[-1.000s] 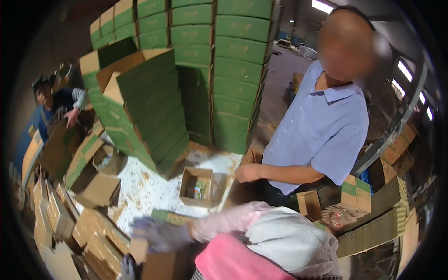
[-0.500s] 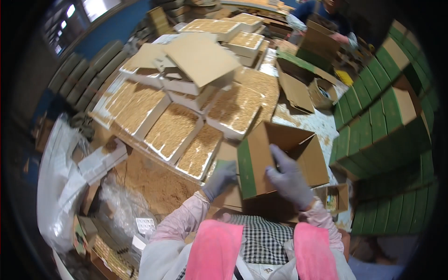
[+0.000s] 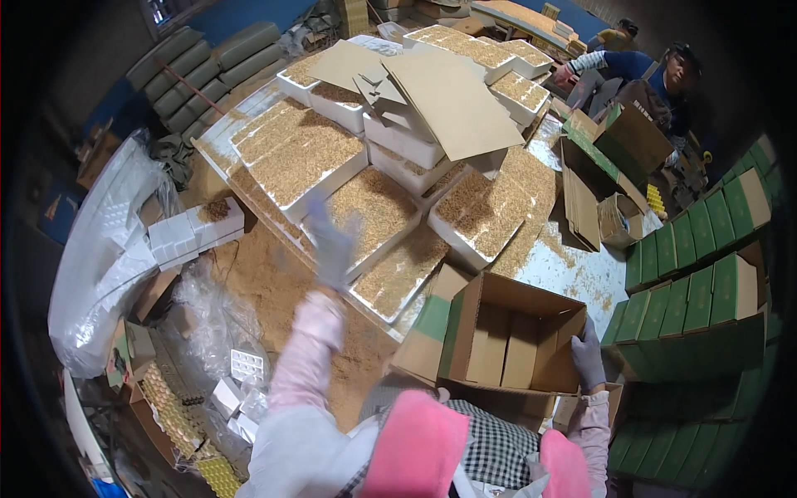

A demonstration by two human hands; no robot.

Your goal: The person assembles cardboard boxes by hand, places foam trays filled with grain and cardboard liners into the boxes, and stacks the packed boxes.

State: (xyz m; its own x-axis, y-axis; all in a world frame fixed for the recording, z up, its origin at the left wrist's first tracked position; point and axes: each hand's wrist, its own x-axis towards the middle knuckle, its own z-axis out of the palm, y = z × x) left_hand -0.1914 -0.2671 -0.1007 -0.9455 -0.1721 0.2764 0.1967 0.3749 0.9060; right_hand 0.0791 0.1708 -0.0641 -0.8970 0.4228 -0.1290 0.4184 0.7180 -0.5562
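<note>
My gloved left hand [image 3: 332, 245] is raised over the near white foam trays [image 3: 374, 216] of golden granules, blurred, its fingers stretched apart with nothing visible in them. Whether it touches a tray I cannot tell. My gloved right hand [image 3: 586, 357] grips the right wall of an open, empty cardboard box [image 3: 506, 332], whose inside faces up toward me. This box rests on other cardboard [image 3: 419, 349] at the near edge of the work surface. Loose tan cardboard sheets [image 3: 452, 104] lie askew on the stacked trays farther back.
Green boxes [image 3: 701, 290] are stacked along the right. Co-workers [image 3: 668, 79] [image 3: 614, 37] are at the back right beside more open cartons [image 3: 627, 141]. Plastic sheeting [image 3: 100, 257] and white foam blocks [image 3: 195, 228] lie left. Scattered granules [image 3: 540, 266] cover parts of the white surface.
My view has swung from the green stacks and a standing person to the trays. My left hand has left the box and moved up-left; my right hand has shifted to the box's right side.
</note>
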